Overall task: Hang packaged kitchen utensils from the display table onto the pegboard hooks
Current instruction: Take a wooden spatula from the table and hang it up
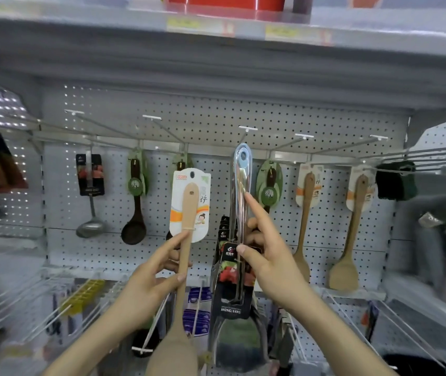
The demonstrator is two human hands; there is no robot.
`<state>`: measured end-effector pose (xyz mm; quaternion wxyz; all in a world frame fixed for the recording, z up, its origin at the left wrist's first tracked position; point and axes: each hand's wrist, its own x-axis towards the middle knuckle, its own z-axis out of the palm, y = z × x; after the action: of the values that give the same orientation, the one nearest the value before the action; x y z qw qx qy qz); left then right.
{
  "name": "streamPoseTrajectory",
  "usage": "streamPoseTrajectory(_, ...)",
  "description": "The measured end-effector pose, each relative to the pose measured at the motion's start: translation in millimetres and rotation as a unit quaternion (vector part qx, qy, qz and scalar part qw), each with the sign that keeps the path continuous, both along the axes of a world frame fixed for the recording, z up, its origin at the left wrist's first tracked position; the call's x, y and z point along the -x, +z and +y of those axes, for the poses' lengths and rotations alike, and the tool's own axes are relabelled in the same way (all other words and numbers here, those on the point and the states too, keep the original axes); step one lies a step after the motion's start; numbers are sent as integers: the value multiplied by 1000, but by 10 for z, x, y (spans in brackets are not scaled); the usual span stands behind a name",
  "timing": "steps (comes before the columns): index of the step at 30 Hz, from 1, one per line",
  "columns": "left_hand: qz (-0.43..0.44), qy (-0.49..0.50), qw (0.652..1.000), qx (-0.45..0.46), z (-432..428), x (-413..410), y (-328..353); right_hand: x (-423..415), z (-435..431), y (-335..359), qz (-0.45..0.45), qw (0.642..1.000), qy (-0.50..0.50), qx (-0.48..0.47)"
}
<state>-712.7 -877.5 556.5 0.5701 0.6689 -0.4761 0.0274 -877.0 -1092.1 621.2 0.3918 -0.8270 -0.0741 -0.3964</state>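
In the head view, the person stands close to a grey pegboard (297, 115) under a deep shelf (216, 58), with both arms raised in front of it.

The left hand (145, 280) grasps a wooden spoon (186, 256) by the middle of its handle, thumb on one side and fingers on the other. The spoon stands nearly upright with its bowl down at the bottom edge of the view. Its white card (202, 210), printed in orange, sits at the top, level with the hanging goods and in front of them, not on any peg.

The right hand (268, 256) grips a metal utensil (239, 185) by its black card (230, 280). The thumb presses on the front of the card, the index finger lies straight up along the shiny handle, and the other fingers curl behind. The blue-tabbed top of the handle reaches just under the front end of a hook (247, 128) in the middle of the row. Whether the tab touches the hook I cannot tell.

Behind the hands, packaged goods hang from the lower row of pegs: a steel ladle (91, 213) and a dark spoon (135, 218) on the left, and two wooden spatulas (304, 221) on the right. Wire racks (395, 329) run along below, their contents too blurred to name.
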Motion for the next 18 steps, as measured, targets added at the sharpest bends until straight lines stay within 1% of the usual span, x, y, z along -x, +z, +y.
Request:
streamPoseTrajectory(10, 9, 32, 999, -12, 311, -149, -123, -327, -113, -37, 13, 999, -23, -31)
streamPoseTrajectory(13, 1, 39, 999, -13, 381, -199, -151, -460, -183, -29, 18, 998, -41, -42)
streamPoseTrajectory(18, 14, 37, 999, -6, 425, -325, -190, -702, -300, -61, 12, 995, -82, -47)
